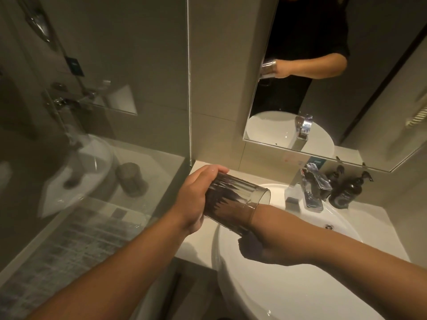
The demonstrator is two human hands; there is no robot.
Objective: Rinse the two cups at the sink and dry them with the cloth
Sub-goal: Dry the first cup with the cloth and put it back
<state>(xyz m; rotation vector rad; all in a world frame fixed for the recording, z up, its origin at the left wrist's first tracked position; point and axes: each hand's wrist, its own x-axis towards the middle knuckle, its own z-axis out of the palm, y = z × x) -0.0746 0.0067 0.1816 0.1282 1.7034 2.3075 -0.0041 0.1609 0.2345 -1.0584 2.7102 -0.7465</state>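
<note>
My left hand (193, 200) grips a smoky ribbed glass cup (240, 191) by its base. The cup lies on its side above the left rim of the white sink (233, 287), with its mouth pointing right. My right hand (265, 229) is pushed into the cup's mouth, its fingers showing dimly through the glass. It holds a dark cloth (248, 247), part of which hangs out below the palm. No second cup is plainly in view.
A chrome tap (310, 189) stands behind the basin, with two dark pump bottles (346, 192) to its right. A mirror (323, 93) hangs above. A glass shower panel (97, 135) closes off the left, and a dark cylinder shape (131, 180) shows in it.
</note>
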